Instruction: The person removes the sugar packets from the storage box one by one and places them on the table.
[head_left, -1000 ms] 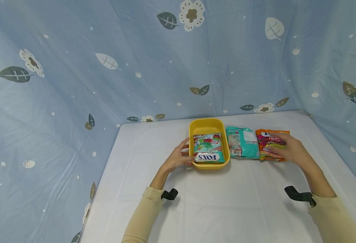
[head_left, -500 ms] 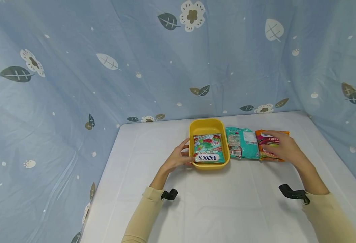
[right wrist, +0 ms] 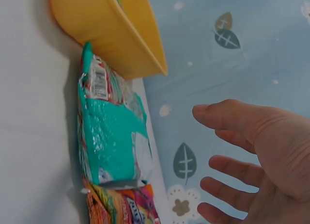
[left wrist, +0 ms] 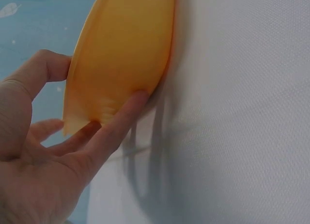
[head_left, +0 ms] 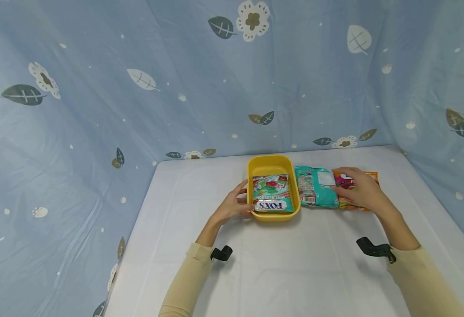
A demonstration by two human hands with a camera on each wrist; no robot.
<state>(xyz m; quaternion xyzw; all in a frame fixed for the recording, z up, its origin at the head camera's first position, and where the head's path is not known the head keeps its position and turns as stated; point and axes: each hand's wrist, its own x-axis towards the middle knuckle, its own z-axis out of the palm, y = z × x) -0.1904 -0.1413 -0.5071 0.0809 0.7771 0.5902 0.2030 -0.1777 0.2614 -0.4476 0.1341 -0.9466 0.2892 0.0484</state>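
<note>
head view: left hand [head_left: 232,204] at yellow tray [head_left: 271,163] left wall, fingers straight, fingertips [left wrist: 138,97] touching wall, thumb at rim. fox's packet [head_left: 272,199] lies inside tray. right hand [head_left: 359,190] hovers over orange packet [head_left: 370,178], fingers spread, relaxed, holding nothing. teal packet [head_left: 316,186] between tray and orange packet, on white table [head_left: 287,259].

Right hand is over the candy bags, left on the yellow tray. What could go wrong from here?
1. The right hand hovers open where the teal bag meets the orange bag; the orange bag's edge looks tucked at the teal one, so a grab may drag both.
2. The yellow tray already holds a Fox's bag filling most of its floor; another may sit proud.
3. The left hand only touches the tray's wall; it may slide.
</note>
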